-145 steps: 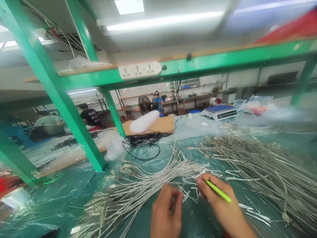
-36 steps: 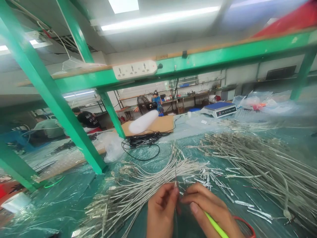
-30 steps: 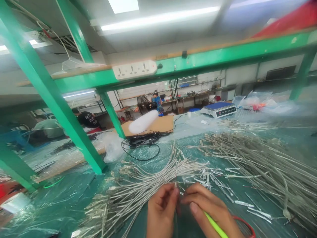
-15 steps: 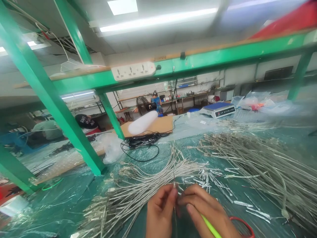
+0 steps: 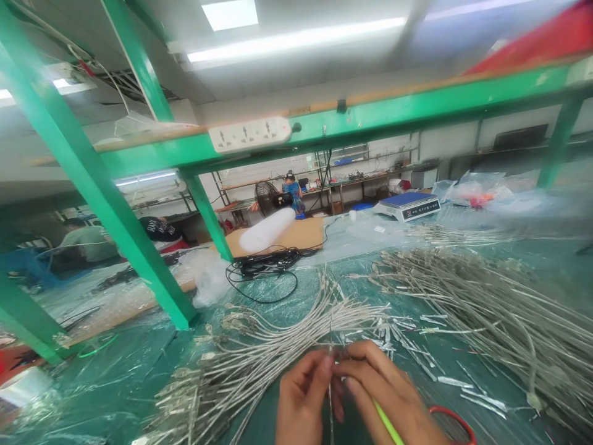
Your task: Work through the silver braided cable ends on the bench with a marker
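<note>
Between thumb and forefinger of my left hand (image 5: 303, 395), a thin silvery cable (image 5: 331, 411) is pinched, running nearly upright in the view. My right hand (image 5: 391, 386) is closed beside it, fingertips meeting the cable near the left thumb. A yellow-green slim handle (image 5: 387, 421) lies under the right palm; its working end is hidden, so its kind cannot be told. Behind and left of the hands spreads a bundle of grey braided cables (image 5: 273, 343). Strips of silver foil (image 5: 456, 382) are scattered to the right. A red loop-shaped handle (image 5: 456, 421) shows beside my right wrist.
A larger cable pile (image 5: 491, 303) covers the right side. Farther back are a weighing scale (image 5: 407, 206), coiled black cable (image 5: 269, 262) and a white roll (image 5: 267, 228). Green posts (image 5: 169, 290) and a crossbar with a power strip (image 5: 250, 134) frame the bench. Other people sit beyond.
Both hands have shifted slightly; the right fingers have moved up and closer to the left thumb at the cable. The yellow-green handle has moved a little left with the right hand.
</note>
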The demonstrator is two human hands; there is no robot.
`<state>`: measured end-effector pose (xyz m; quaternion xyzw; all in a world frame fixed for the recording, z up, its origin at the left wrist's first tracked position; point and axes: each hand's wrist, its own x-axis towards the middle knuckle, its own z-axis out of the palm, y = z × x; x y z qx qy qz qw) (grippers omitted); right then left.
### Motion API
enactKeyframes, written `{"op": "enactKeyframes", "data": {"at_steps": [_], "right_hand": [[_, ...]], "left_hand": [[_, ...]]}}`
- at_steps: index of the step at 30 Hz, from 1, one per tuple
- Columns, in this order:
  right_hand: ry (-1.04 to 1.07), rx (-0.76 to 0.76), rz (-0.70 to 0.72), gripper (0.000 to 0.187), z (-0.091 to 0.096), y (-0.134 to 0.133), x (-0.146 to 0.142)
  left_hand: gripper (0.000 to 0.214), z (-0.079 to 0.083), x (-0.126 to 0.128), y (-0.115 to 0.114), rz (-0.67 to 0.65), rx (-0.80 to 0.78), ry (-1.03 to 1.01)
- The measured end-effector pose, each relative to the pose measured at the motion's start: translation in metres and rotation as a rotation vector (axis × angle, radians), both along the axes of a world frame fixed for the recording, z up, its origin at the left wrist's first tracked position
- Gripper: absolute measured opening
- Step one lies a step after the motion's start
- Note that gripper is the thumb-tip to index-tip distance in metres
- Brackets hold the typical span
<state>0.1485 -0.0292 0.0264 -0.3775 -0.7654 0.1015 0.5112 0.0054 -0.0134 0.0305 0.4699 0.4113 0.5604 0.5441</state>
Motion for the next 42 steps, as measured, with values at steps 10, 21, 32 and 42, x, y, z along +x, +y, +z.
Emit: {"op": "enactKeyframes", "data": {"at_steps": [10, 21, 32, 42], "right_hand": [[-0.132, -0.181, 0.115, 0.021, 0.026, -0.012, 0.011], [-0.039, -0.044, 0.129, 0.022, 0.006, -0.003, 0.007], [0.151, -0.123, 0.077, 0.022, 0.006, -0.001, 0.006], [0.308, -0.278, 0.086, 0.009, 0.004, 0.008, 0.006]], "left_hand": [[0.029, 0.003, -0.001, -0.001, 0.039, -0.010, -0.006], [0.025, -0.001, -0.002, 0.000, 0.039, 0.007, 0.024], [0.026, 0.000, 0.003, -0.003, 0.028, 0.081, 0.101], [0.027, -0.006, 0.008, -0.010, -0.020, 0.125, 0.112]]}}
